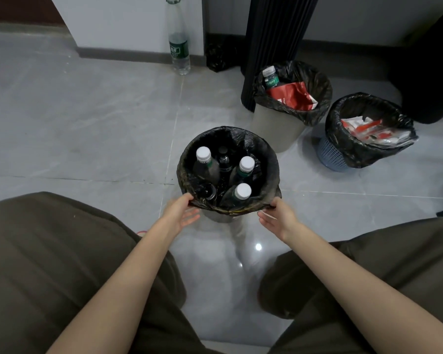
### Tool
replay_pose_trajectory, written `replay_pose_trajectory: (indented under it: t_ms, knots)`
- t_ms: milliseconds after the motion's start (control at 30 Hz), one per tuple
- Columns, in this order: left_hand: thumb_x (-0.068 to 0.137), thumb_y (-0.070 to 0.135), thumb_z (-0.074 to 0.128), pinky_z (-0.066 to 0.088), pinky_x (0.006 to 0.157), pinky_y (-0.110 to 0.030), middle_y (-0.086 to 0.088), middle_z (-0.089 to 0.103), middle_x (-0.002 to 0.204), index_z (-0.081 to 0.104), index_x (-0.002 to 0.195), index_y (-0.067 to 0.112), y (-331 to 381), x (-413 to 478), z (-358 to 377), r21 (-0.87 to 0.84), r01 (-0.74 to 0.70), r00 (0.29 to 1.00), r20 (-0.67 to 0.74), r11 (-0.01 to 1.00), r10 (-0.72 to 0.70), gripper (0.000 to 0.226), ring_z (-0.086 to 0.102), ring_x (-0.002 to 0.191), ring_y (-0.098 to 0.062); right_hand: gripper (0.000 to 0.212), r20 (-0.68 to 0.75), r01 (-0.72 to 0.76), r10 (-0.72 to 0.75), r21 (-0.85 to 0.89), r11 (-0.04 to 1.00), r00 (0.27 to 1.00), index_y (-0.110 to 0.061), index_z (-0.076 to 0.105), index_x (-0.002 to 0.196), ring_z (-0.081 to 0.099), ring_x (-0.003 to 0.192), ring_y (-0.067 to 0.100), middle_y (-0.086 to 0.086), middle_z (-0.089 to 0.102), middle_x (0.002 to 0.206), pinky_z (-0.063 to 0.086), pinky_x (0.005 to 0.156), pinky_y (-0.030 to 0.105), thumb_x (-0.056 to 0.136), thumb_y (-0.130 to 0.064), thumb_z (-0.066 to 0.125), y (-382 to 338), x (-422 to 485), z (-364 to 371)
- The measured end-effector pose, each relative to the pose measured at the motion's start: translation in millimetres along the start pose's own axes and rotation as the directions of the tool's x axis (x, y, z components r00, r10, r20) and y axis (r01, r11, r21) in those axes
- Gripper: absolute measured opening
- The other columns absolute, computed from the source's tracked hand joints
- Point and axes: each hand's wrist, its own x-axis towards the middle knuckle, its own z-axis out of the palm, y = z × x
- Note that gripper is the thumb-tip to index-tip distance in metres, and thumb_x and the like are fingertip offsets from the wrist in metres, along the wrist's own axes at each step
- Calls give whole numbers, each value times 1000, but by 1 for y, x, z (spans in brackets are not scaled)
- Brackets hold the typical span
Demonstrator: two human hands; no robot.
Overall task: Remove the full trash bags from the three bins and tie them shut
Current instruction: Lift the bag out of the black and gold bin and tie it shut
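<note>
Bag of black plastic, filled with capped bottles, is seated in the nearest bin, which is placed on the grey floor in front of the knees of the person. Its folded rim is pinched at the near left side between thumb and forefinger of the left hand, and at the near right side by the right hand. The other fingers of both hands are held straight, slightly spread, under the rim. A grey bin and a blue bin, both lined in black, are seen further back on the right.
</note>
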Motion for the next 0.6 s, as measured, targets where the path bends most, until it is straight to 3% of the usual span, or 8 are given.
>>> replay_pose_trajectory:
  t_ms: [133, 233, 333, 433, 600]
  knots:
    - [94, 12, 49, 55, 50, -21, -7, 59, 79, 53, 82, 10, 15, -19, 0, -21, -19, 996, 90, 1000, 21, 13, 60, 70, -18, 8, 27, 106, -106, -6, 994, 994, -12, 45, 92, 57, 55, 15, 1, 52, 62, 50, 54, 23, 95, -19, 43, -2, -15, 8]
    - [94, 8, 50, 56, 49, -21, -9, 61, 77, 49, 83, 10, 29, -32, -4, -10, -101, 991, 89, 995, 102, 11, 64, 60, -16, 7, 32, 216, -216, 0, 976, 976, -11, 45, 95, 52, 52, 14, 0, 53, 60, 48, 55, 23, 92, -16, 43, -12, -26, 10]
    - [93, 8, 54, 57, 49, -24, -10, 60, 71, 40, 78, 14, 41, -43, -12, 117, -251, 968, 61, 961, 245, 22, 64, 47, -12, 5, 20, 405, -405, -47, 913, 914, -10, 46, 91, 45, 49, 12, 0, 48, 54, 46, 56, 23, 88, -11, 42, -26, -38, 9]
    - [92, 11, 56, 57, 49, -25, -4, 57, 64, 40, 78, 17, 44, -54, -18, 261, -273, 961, 102, 926, 255, 22, 61, 42, -11, 2, 22, 496, -497, -118, 860, 868, -10, 44, 86, 38, 52, 15, 4, 42, 55, 42, 57, 27, 87, -9, 43, -26, -47, 8]
    - [90, 33, 59, 55, 70, -32, -4, 62, 86, 44, 98, 15, 57, -54, -24, 495, -283, 951, 33, 822, 308, 25, 60, 69, -17, 20, -94, 473, -507, -248, 845, 856, -13, 40, 80, 44, 68, 14, 0, 44, 74, 44, 65, 30, 88, -24, 54, -28, -44, 4]
